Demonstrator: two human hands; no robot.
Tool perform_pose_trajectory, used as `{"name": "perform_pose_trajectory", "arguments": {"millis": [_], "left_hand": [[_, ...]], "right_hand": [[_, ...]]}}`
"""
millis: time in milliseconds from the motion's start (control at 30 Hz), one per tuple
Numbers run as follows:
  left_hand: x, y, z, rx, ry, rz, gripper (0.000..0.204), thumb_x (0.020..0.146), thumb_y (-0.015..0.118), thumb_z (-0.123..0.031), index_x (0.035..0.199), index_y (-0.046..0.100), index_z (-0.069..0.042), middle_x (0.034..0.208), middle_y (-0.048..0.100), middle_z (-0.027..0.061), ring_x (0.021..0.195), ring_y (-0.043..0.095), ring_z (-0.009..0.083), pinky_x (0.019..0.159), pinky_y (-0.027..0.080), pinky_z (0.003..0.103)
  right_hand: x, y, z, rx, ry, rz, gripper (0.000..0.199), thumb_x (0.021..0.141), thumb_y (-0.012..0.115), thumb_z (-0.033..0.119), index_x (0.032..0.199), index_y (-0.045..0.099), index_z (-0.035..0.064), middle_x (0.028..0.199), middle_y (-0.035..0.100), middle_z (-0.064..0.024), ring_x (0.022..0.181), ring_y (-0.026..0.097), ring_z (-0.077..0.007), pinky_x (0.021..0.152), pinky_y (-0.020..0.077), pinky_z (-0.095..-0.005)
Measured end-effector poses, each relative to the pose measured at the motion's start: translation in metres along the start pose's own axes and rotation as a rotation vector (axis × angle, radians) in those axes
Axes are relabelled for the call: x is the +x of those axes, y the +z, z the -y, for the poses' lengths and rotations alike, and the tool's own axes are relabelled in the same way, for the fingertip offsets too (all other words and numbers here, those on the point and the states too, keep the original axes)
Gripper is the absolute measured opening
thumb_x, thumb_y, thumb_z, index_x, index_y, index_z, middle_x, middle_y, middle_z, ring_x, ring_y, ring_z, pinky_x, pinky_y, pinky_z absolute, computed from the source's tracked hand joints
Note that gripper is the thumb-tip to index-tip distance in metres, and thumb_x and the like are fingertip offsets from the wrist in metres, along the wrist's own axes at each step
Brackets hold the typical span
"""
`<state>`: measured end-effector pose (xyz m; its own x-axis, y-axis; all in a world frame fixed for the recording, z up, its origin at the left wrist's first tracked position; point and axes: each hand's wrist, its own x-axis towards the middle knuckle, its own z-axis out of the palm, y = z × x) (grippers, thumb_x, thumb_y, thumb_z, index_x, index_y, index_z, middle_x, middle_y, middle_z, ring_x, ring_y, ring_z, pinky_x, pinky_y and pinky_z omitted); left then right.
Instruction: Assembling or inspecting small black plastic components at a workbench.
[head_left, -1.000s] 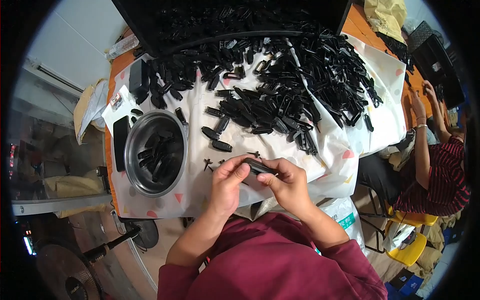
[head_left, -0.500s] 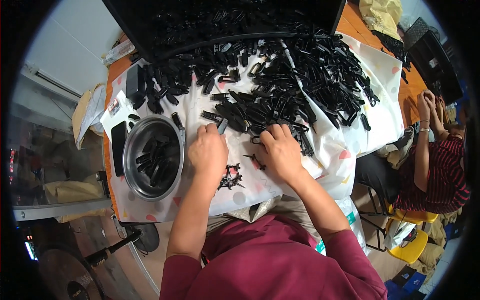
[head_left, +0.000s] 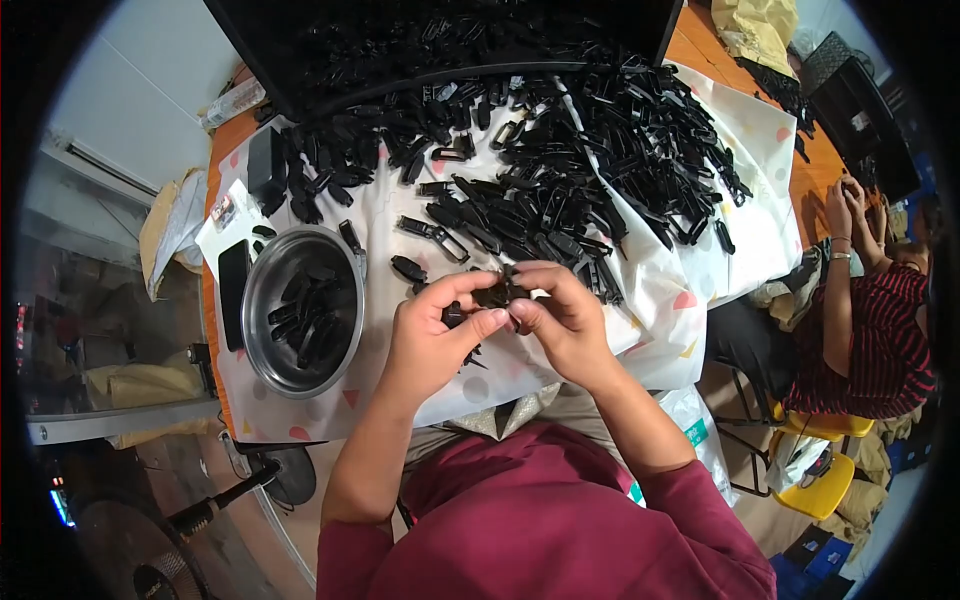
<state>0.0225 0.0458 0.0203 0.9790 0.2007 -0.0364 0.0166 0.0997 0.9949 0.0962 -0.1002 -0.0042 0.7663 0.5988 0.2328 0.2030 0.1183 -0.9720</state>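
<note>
My left hand (head_left: 432,338) and my right hand (head_left: 566,325) are together over the near part of the table. Between their fingertips they pinch a small dark plastic piece (head_left: 492,295); the fingers cover much of it, so its full shape is hidden. Another black bit (head_left: 453,314) shows within the curl of my left hand. Small spiky black parts (head_left: 474,358) lie below, mostly hidden behind that hand. Just beyond it is a loose black clip-like piece (head_left: 408,268). A large pile of black clip-like pieces (head_left: 560,200) spreads over the cloth ahead.
To the left stands a steel bowl (head_left: 256,350) holding black pieces, beside a dark phone (head_left: 233,285) and a black box (head_left: 265,165). A large black tray (head_left: 330,90) of pieces sits at the back. On the right, a co-worker in a striped top (head_left: 870,350) sits near yellow stools (head_left: 825,490).
Both hands have lifted off the cloth and come together, now pinching a small dark piece between them. The loose piece beyond my left hand has come into view.
</note>
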Motion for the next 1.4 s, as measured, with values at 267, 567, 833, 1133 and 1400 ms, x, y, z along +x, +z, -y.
{"name": "perform_pose_trajectory", "arguments": {"millis": [267, 567, 833, 1133, 1400], "left_hand": [[-0.004, 0.005, 0.002, -0.018, 0.102, -0.055, 0.035, 0.074, 0.068, -0.009, 0.106, 0.057, 0.001, 0.085, 0.055, 0.0028, 0.079, 0.052, 0.0099, 0.071, 0.042, 0.021], [-0.010, 0.007, -0.006, 0.286, 0.289, -0.087, 0.034, 0.070, 0.071, -0.007, 0.101, 0.060, 0.000, 0.087, 0.060, 0.0060, 0.074, 0.053, 0.0112, 0.069, 0.044, 0.023], [-0.019, 0.003, -0.014, 0.578, 0.347, -0.098, 0.029, 0.065, 0.075, -0.009, 0.089, 0.063, -0.001, 0.078, 0.062, 0.0030, 0.066, 0.052, 0.0086, 0.061, 0.043, 0.021], [-0.030, 0.030, 0.028, -0.542, -0.211, -0.152, 0.032, 0.080, 0.062, -0.016, 0.107, 0.056, -0.002, 0.090, 0.060, 0.0020, 0.061, 0.045, 0.0040, 0.052, 0.036, 0.017], [-0.036, 0.020, 0.035, -0.734, -0.207, -0.084, 0.024, 0.085, 0.055, -0.015, 0.104, 0.056, 0.000, 0.094, 0.059, 0.0055, 0.055, 0.039, 0.0024, 0.050, 0.033, 0.016]], "right_hand": [[-0.012, 0.004, 0.008, 0.055, 0.100, 0.013, 0.023, 0.079, 0.061, 0.001, 0.097, 0.046, 0.0027, 0.086, 0.053, -0.0032, 0.068, 0.051, -0.0060, 0.057, 0.0436, -0.0200], [0.001, -0.017, 0.035, -0.521, -0.481, 0.035, 0.029, 0.069, 0.067, 0.000, 0.096, 0.058, -0.0022, 0.084, 0.059, -0.0118, 0.068, 0.054, -0.0198, 0.059, 0.0442, -0.0268], [-0.010, -0.021, 0.044, -0.738, -0.511, 0.091, 0.037, 0.061, 0.067, -0.002, 0.098, 0.061, 0.0013, 0.080, 0.058, -0.0087, 0.063, 0.051, -0.0216, 0.053, 0.0419, -0.0294], [-0.035, 0.005, 0.019, -0.801, -0.460, -0.103, 0.041, 0.063, 0.067, -0.003, 0.102, 0.059, 0.0018, 0.086, 0.057, -0.0096, 0.069, 0.053, -0.0218, 0.056, 0.0441, -0.0298], [-0.051, 0.017, 0.016, -0.175, 0.229, -0.076, 0.017, 0.081, 0.062, 0.009, 0.090, 0.055, -0.0041, 0.074, 0.061, -0.0058, 0.067, 0.055, -0.0073, 0.061, 0.0463, -0.0218]]}}
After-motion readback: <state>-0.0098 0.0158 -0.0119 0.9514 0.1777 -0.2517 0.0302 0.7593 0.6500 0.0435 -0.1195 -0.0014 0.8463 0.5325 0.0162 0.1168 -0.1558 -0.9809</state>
